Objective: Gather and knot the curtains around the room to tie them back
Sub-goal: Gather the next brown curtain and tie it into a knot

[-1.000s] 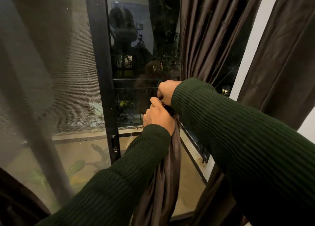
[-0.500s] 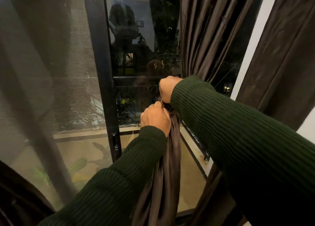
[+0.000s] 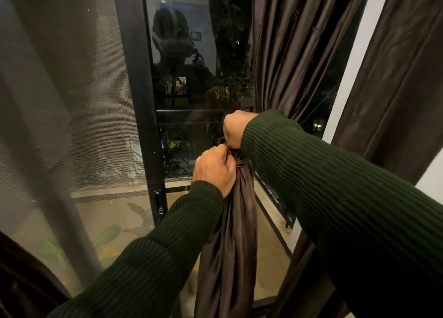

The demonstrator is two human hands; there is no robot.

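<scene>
A dark brown satin curtain (image 3: 285,54) hangs in pleats at the window and is drawn into a tight bunch at mid height. Its gathered tail (image 3: 230,245) drops straight down below the bunch. My left hand (image 3: 213,169) grips the tail just under the bunch, fingers curled round the cloth. My right hand (image 3: 236,128) sits right above it and holds the upper part of the bunch in a fist. The knot itself is mostly hidden between my two hands. Both arms wear dark green ribbed sleeves.
A black sliding door frame (image 3: 141,106) with a latch stands left of my hands. A mesh screen (image 3: 72,102) and a sheer drape fill the left. A second brown curtain (image 3: 395,83) hangs at the right past a white wall strip (image 3: 352,61).
My left hand has slid down the gathered cloth, away from my right hand, and the bunch between them has drawn tighter. My right hand stays almost in place.
</scene>
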